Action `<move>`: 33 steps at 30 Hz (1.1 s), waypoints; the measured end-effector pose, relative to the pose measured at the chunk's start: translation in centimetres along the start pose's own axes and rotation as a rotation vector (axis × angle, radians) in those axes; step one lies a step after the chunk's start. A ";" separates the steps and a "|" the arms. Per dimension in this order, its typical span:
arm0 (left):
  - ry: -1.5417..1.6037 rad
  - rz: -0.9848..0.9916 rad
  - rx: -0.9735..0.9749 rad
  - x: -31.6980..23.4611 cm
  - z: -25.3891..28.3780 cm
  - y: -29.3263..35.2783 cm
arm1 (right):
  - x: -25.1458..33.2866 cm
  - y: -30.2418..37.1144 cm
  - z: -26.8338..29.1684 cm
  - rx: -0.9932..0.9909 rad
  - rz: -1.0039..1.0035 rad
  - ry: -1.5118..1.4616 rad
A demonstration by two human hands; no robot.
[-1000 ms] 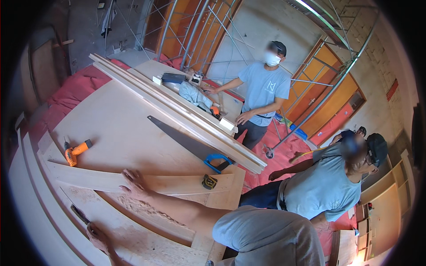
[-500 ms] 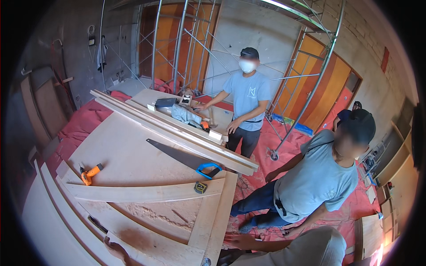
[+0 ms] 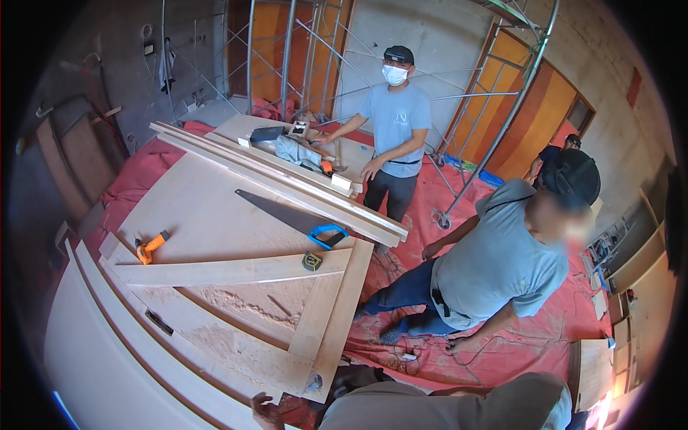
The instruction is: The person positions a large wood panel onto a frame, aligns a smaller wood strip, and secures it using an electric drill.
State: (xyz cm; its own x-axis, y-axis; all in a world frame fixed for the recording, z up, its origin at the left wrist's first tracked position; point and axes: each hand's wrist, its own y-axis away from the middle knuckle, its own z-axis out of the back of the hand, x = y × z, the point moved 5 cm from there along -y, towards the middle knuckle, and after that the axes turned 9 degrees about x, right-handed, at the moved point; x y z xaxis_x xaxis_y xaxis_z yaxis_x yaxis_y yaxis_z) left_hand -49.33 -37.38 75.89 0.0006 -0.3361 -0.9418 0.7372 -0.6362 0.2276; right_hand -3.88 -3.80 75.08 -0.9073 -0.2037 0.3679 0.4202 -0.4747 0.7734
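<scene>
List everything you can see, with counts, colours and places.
Wooden panel: 1, pale, centre-left
Handsaw: 1, dark blade, blue handle, on panel
Drill: 1, orange-black, panel's left part
Tape measure: 1, yellow-black, on crosswise board
Long strips: several, pale, beyond handsaw
Cloth-like bundle: 1, grey, beyond strips
Sawdust: patches, pinkish, near side
Scaffold: 1, grey, background
Doors: at least 2, orange-brown, background
Floor sheeting: uncounted, red, right
Co-workers: 3, two in grey-blue, one dark-clad, far side and right
Left hand: 1, bare, lower edge
Right sleeve: 1, grey, lower right; hand not visible
</scene>
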 end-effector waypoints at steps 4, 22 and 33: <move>0.374 0.172 0.219 -2.8 -5.2 2.5 | -1.1 -0.1 -1.9 0.029 0.059 -0.022; 0.187 0.354 0.629 -4.1 -4.3 12.7 | -5.6 7.1 -7.2 0.312 0.029 -0.174; 0.017 0.673 0.519 2.4 -1.5 22.6 | 0.1 6.7 -2.9 0.571 -0.015 -0.707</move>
State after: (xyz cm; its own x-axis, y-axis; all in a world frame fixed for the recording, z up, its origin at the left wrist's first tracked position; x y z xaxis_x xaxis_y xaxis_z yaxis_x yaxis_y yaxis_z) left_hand -31.65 -51.45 78.42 0.3407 -0.7493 -0.5679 0.1728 -0.5438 0.8212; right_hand -1.18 -9.48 78.76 -0.7696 0.4617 0.4411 0.5239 0.0618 0.8495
